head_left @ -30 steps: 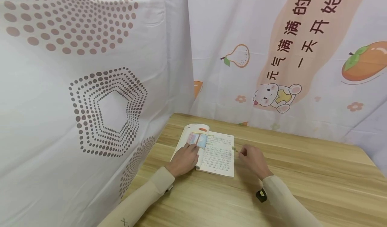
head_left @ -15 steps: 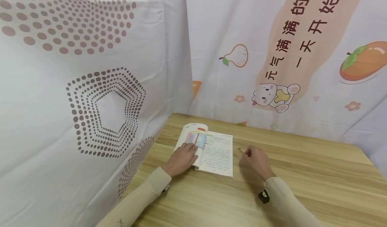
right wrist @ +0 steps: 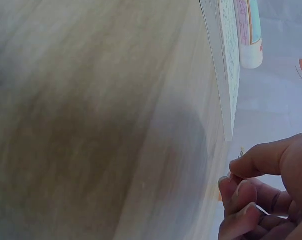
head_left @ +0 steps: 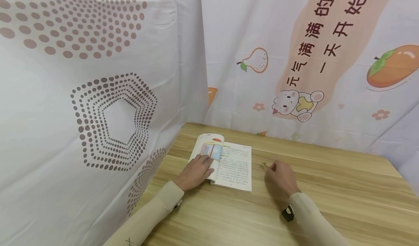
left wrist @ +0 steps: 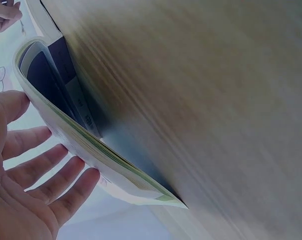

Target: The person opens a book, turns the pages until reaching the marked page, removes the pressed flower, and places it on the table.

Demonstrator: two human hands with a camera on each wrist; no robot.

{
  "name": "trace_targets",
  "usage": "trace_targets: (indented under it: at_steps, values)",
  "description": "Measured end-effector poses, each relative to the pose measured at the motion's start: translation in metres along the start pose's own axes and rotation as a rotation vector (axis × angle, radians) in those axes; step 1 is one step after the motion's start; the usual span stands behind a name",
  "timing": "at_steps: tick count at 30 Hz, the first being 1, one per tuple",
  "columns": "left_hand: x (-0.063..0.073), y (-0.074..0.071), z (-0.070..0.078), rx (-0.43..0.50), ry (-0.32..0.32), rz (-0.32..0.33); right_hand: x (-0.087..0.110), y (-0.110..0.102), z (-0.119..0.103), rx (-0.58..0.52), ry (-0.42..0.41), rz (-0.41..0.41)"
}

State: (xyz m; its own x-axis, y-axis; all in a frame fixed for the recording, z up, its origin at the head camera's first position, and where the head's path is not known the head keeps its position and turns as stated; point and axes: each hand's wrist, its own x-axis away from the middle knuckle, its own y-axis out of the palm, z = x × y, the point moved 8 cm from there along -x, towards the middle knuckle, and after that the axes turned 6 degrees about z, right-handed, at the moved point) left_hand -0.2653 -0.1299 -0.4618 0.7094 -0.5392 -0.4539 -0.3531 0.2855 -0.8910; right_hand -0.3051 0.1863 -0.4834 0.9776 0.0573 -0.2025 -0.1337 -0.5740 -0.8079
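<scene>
An open book (head_left: 234, 169) lies on the table, its left pages bulging up in a curve and its right page flat with printed text. My left hand (head_left: 194, 172) rests on the picture page at the left. In the left wrist view its straight, spread fingers (left wrist: 76, 187) touch the outside of the curved pages. To the right of the book, my right hand (head_left: 283, 175) pinches a small, thin, yellowish-green sprig-like item (head_left: 264, 164) between thumb and fingertips. Only its tip shows in the right wrist view; its exact kind is unclear.
The wooden table (head_left: 340, 187) extends to the right and front. A white dotted curtain (head_left: 121, 122) hangs close on the left. Behind the table hangs another curtain (head_left: 229, 93) with fruit prints and lettering.
My right hand has moved right, away from the book's right edge, carrying the sprig-like item. My left hand stays on the curved page, shifting only slightly.
</scene>
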Motion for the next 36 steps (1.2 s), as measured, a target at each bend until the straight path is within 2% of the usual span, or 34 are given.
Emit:
trace_targets:
  at_steps: [8,16,27,36]
  values:
    - [0.0,0.001,0.0,-0.021,0.006,-0.014,0.001,0.0,0.003,0.02,0.024,0.002]
    - [0.0,-0.002,0.002,-0.015,0.011,0.015,0.004,0.003,0.005,0.022,0.028,-0.016]
    - [-0.001,-0.003,0.001,-0.015,-0.001,-0.012,0.001,0.002,0.008,0.0,0.055,-0.019]
    - [0.002,-0.003,-0.001,-0.005,0.003,-0.019,0.01,-0.003,-0.008,-0.018,0.004,-0.039]
